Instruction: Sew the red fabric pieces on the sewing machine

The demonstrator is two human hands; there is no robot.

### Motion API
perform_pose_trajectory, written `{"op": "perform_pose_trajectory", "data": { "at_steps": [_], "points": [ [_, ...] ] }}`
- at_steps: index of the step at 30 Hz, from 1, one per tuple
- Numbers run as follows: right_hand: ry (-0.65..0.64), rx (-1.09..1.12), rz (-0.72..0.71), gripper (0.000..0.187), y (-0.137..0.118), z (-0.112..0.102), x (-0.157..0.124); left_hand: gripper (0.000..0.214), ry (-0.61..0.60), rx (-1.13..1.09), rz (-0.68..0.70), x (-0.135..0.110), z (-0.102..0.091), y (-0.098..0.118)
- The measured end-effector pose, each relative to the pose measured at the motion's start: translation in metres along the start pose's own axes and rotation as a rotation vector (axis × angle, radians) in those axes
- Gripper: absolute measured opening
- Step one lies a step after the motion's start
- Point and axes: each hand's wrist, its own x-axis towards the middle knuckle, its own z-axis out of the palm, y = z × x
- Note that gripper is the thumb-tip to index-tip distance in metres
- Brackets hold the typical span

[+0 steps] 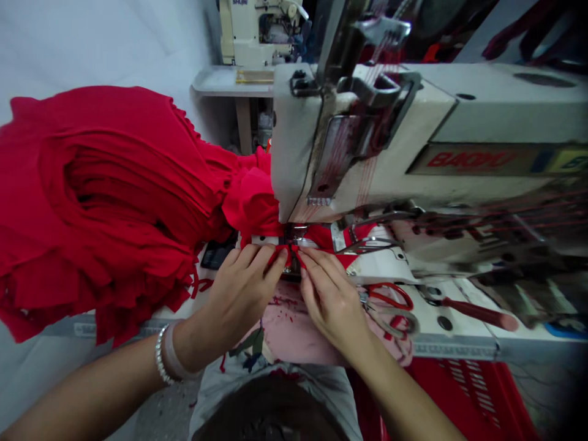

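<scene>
Both of my hands are at the front of a white sewing machine [294, 147], just below its needle area. My left hand [248, 282] pinches red fabric [281, 250] between thumb and fingers, left of the presser foot. From the right, my right hand [333, 294] grips the same red fabric, its fingertips close to those of the left. Part of the cloth runs under the machine head, where the needles are hard to make out. More red fabric [255, 193] lies bunched behind the foot, leading to the pile at left.
A large pile of red garment pieces [114, 202] covers the left side. Red-handled scissors [390, 296] and a red-handled screwdriver [478, 311] lie at the right of the table. Below stands a red basket [468, 392]. Another sewing machine [252, 37] is behind.
</scene>
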Motion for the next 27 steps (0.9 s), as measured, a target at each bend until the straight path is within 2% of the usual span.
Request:
{"op": "perform_pose_trajectory", "data": {
  "at_steps": [6,10,13,18,22,27],
  "points": [
    [-0.034,-0.063,-0.038,0.030,-0.001,0.002,0.000,0.036,0.034,-0.093,0.084,-0.002,0.005,0.000],
    [-0.070,-0.178,-0.127,0.032,0.000,0.003,-0.002,0.037,0.029,-0.141,0.091,-0.006,0.012,0.001],
    [-0.086,-0.186,-0.146,0.032,0.002,0.003,-0.001,0.036,0.031,-0.181,0.088,-0.007,0.016,0.001],
    [-0.066,-0.074,-0.098,0.030,0.002,0.002,0.002,0.029,0.029,-0.244,0.083,-0.005,0.017,-0.001],
    [-0.069,-0.065,-0.097,0.031,0.002,-0.001,0.001,0.028,0.027,-0.278,0.092,-0.006,0.015,-0.001],
    [-0.023,0.076,0.051,0.027,0.002,-0.007,0.003,0.029,0.028,-0.275,0.084,-0.005,0.011,0.002]
  ]
}}
